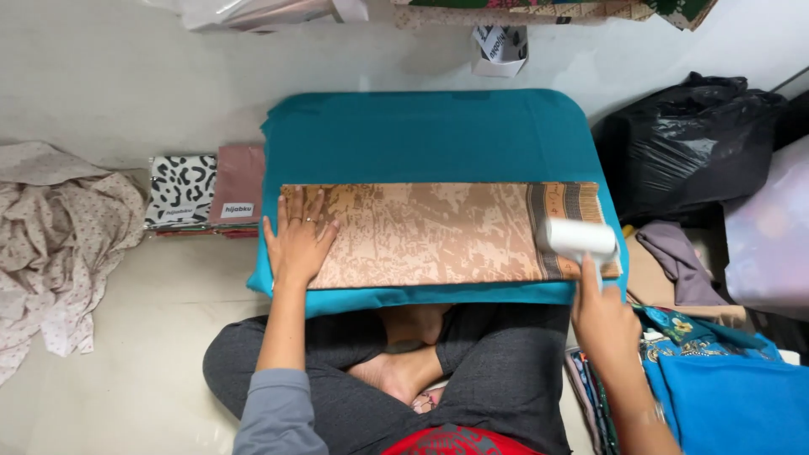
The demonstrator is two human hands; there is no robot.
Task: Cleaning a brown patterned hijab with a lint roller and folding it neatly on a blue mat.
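Far left on the pale floor: a crumpled dotted cloth (50, 244), loose and well apart from the work. Just right of it, a stack of packed scarves (206, 192), spotted black-and-white beside dusty pink, touching the left edge of the teal-covered board (430, 135).

On the board, a folded brown patterned cloth (421, 232), laid long from left to right, its striped and fringed end at the right. Left hand (297, 240) spread flat, fingers splayed, palm pressing down on the cloth's left end; gripping nothing, only pinning. Crossed legs and bare feet tucked under the near edge of the board.

Right hand (600, 312) closed around the handle of a white lint roller (577, 238), with the roller head lying on the cloth's striped right end, just far of the knuckles. Hard to tell from this angle whether the drum bears fully on the fabric or partly overhangs the fringe.

Likely trouble: sticky drum catching the loose fringe and lifting or dragging the right end, since the pinning palm sits at the opposite end; folds possibly shifting out of line; cloth possibly sliding on the smooth teal cover toward the near edge.

Further right: a black plastic bag (683, 143), and a heap of blue and grey fabrics (716, 379) near the right knee.
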